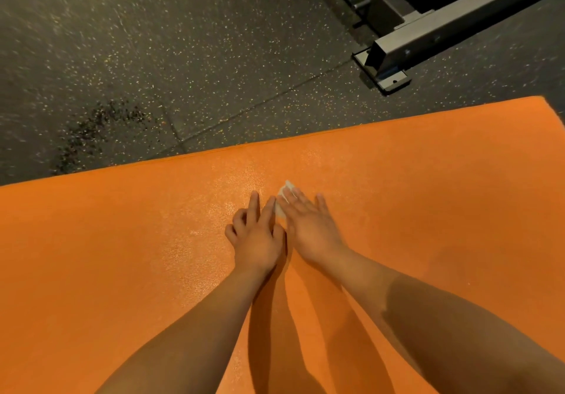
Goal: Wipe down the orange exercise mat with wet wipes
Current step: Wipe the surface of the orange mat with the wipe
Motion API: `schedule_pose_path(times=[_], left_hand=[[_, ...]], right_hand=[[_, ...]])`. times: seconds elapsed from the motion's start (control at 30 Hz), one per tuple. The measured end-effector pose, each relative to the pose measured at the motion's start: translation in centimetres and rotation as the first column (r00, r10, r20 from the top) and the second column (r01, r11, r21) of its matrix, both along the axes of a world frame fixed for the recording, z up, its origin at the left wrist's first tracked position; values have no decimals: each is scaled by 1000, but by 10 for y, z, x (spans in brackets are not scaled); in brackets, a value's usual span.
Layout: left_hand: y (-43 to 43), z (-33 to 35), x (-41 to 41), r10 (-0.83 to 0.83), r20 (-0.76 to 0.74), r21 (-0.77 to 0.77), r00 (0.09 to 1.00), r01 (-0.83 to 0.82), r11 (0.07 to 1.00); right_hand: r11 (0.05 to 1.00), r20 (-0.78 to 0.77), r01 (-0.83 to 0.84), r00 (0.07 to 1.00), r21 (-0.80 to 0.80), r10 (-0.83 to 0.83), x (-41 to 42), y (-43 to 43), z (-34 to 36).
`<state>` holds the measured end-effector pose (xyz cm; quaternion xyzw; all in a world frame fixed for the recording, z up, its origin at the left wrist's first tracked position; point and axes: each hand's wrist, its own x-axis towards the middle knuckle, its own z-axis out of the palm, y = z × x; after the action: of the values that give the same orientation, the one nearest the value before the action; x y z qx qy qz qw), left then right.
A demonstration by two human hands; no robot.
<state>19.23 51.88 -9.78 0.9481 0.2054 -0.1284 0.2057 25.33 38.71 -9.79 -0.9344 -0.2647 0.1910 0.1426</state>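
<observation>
1. My right hand (308,225) lay flat, fingers straight, pressing the wet wipe (286,190) onto the orange exercise mat (428,179) near its far edge. Unpinched, the wipe could have bunched or slipped out.
2. My left hand (256,237) held nothing, two fingers straight on the mat, and might have blocked the stroke.

No text, label, brand, number or sign can be read: none on the orange mat (428,179), the wipe (286,186) under the fingers (319,202), the speckled floor (153,57), or the grey metal frame (428,36) beyond the fingers.

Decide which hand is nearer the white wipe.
Right. The right hand presses flat on the wipe; the left hand rests on the orange mat just left of it.
</observation>
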Motion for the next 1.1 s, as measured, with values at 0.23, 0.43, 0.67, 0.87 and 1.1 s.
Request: schedule_pose_path(times=[0.23, 0.43, 0.67, 0.87, 1.1], left_hand=[[-6, 0, 4, 59, 15, -1, 998, -59, 998], [-8, -2, 27, 70, 16, 9, 997, -70, 997], [-7, -1, 32, 80, -1, 25, 997, -80, 996], [1, 0, 52, 73, 30, 26, 997, -74, 997], [4, -1, 73, 77, -67, 15, 995, -76, 997]], right_hand=[[922, -2, 386, 923, -35, -386, 19, -26, -4], [1000, 7, -20, 1000, -14, 20, 23, 5, -1], [941, -13, 337, 941, -8, -337, 52, -8, 0], [998, 8, -52, 999, 27, 52, 61, 17, -4], [956, 29, 292, 956, -36, -292, 94, 13, -6]])
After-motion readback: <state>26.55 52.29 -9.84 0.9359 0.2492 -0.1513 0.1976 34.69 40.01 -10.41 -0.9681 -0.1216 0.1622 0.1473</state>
